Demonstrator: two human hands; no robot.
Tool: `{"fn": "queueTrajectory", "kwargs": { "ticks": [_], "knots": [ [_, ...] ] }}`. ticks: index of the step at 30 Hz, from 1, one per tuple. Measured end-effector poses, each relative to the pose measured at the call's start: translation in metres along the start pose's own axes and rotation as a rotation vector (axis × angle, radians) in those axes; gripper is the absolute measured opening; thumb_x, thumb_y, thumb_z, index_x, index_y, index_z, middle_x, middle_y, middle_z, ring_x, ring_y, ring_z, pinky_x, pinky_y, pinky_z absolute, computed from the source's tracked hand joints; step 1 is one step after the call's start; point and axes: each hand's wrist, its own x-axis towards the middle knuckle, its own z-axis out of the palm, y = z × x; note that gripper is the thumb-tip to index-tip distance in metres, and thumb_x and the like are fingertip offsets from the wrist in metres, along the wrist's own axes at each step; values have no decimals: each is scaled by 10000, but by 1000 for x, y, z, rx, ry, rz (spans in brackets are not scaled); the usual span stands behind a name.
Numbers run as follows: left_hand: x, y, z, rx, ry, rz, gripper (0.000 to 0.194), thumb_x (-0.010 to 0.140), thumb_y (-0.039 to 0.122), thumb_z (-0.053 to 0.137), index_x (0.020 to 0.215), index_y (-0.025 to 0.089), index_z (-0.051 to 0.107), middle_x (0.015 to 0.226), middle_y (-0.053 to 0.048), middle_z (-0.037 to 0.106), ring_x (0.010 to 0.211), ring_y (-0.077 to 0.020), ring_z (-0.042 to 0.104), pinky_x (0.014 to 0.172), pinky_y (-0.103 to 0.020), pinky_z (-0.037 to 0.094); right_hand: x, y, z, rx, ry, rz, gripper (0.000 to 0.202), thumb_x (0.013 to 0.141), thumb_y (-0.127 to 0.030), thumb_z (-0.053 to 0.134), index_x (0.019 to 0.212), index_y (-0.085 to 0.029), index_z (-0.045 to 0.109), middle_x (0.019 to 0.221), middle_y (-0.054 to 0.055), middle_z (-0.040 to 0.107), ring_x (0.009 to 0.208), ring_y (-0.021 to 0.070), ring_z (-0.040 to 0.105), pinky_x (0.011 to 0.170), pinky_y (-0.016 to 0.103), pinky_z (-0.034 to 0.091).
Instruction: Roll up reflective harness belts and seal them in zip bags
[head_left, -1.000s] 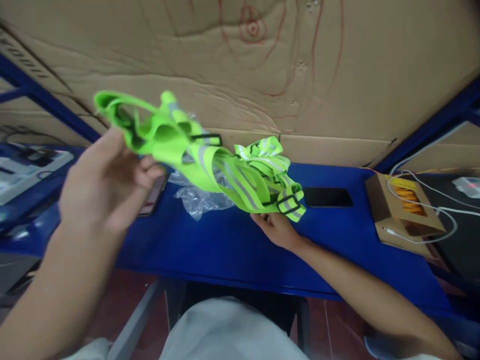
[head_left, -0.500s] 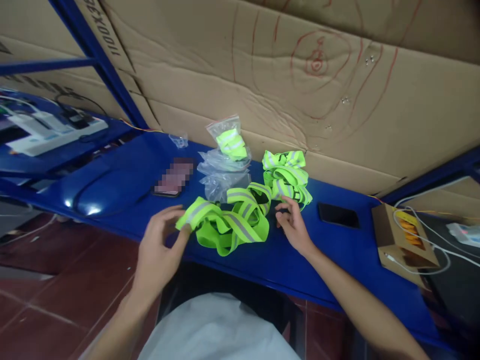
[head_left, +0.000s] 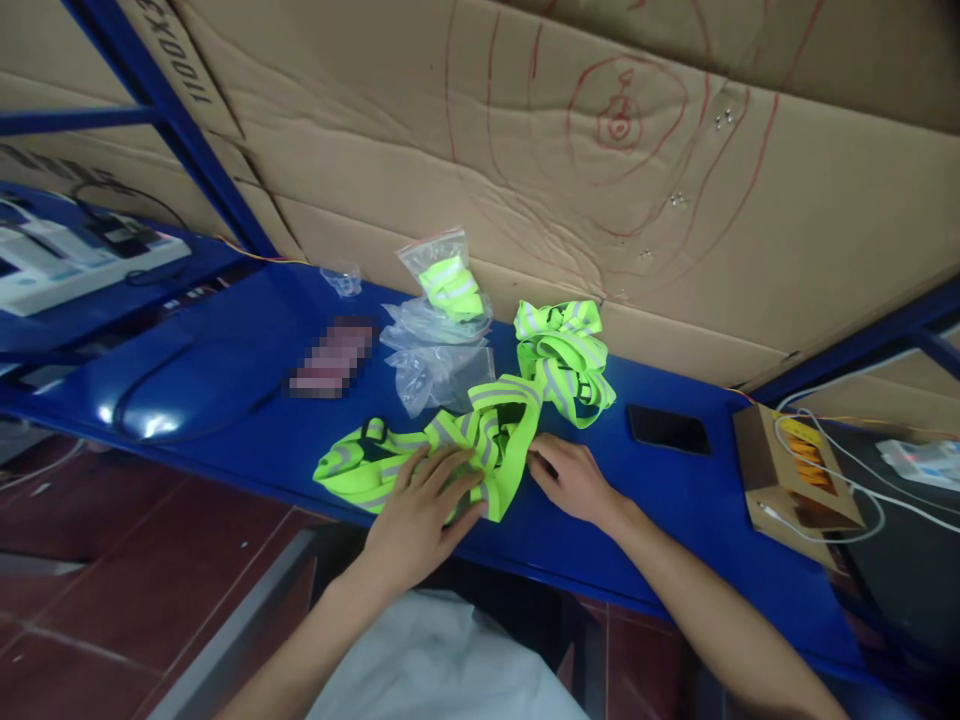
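Observation:
A tangle of neon-yellow reflective strap point(head_left: 517, 455) with grey stripes and a black buckle lies near the front of the blue table. My left hand point(head_left: 420, 510) rests on it palm down, fingers stretched out and apart. At the right edge of the tangle, my right hand point(head_left: 574, 482) has curled fingers that appear to pinch the strap; the fingertips are partly hidden. Just behind is a second bundle of reflective straps point(head_left: 564, 350). To its left, a clear zip bag point(head_left: 450, 285) with a folded neon strap inside lies on crumpled clear plastic bags point(head_left: 435, 372).
A blurred-out phone point(head_left: 334, 360) lies on the left and a black phone point(head_left: 667, 430) on the right. Beyond that stands an open cardboard box point(head_left: 780, 480) with white cables. A power strip point(head_left: 90, 265) is at far left. Cardboard point(head_left: 360, 150) walls the table's back.
My left hand has let go of the strap's left end and moved right onto the tangle. The left part now lies flatter, showing a buckle. My right hand has moved in to the strap's edge.

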Motion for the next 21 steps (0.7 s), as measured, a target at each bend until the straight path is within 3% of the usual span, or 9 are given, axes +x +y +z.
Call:
{"fn": "queueTrajectory", "kwargs": {
  "ticks": [3, 6, 11, 14, 18, 19, 21],
  "knots": [
    [-1, 1, -7, -55, -38, 20, 283, 992, 337, 586, 1246, 258, 684, 1400, -90, 641, 1339, -309, 557, 1192, -594, 342, -2, -1, 2, -67, 94, -63, 243, 1010, -170, 457, 1133, -230, 658, 1065, 82, 686, 896, 191, 666, 738, 301, 521],
    [0, 4, -15, -162, -99, 47, 258, 964, 282, 595, 1200, 286, 699, 1379, -54, 659, 1343, -281, 557, 1191, -558, 342, -2, 3, 3, -147, 233, -134, 297, 954, -101, 488, 1172, -213, 655, 1310, 136, 620, 1150, 248, 615, 934, 386, 530],
    [2, 12, -16, -355, -171, 111, 271, 878, 137, 602, 1062, 294, 724, 1297, 5, 714, 1283, -214, 611, 1177, -471, 353, -2, 10, 1, -169, 163, -205, 408, 968, -191, 570, 1375, -213, 568, 1414, 137, 604, 1324, 296, 534, 1068, 472, 458],
    [5, 20, -21, -361, -43, 125, 259, 940, 176, 594, 1145, 288, 707, 1246, -17, 742, 1215, -215, 657, 1156, -474, 361, -2, 9, 0, -257, 125, -195, 543, 956, -243, 615, 1484, -227, 492, 1550, 153, 498, 1422, 333, 438, 1126, 526, 390],
    [22, 30, -34, -316, 293, 169, 291, 988, 217, 585, 1273, 242, 635, 1223, -79, 743, 1193, -235, 664, 1120, -478, 396, -2, 3, 2, -341, 74, -252, 530, 950, -143, 596, 1466, -246, 529, 1599, 130, 454, 1461, 309, 380, 1141, 513, 356],
    [29, 32, -36, -286, 307, 189, 318, 992, 238, 589, 1310, 228, 613, 1277, -101, 720, 1243, -252, 640, 1129, -485, 393, -3, 2, 3, -351, 65, -278, 477, 959, -123, 583, 1417, -259, 576, 1579, 113, 486, 1444, 292, 398, 1127, 495, 367],
    [42, 32, -37, -210, 225, 228, 368, 1006, 311, 592, 1360, 210, 584, 1372, -122, 672, 1320, -280, 595, 1169, -507, 354, -3, 2, 4, -366, 48, -330, 346, 978, -129, 584, 1283, -269, 668, 1484, 89, 588, 1388, 272, 450, 1089, 466, 393]
  ]
}}
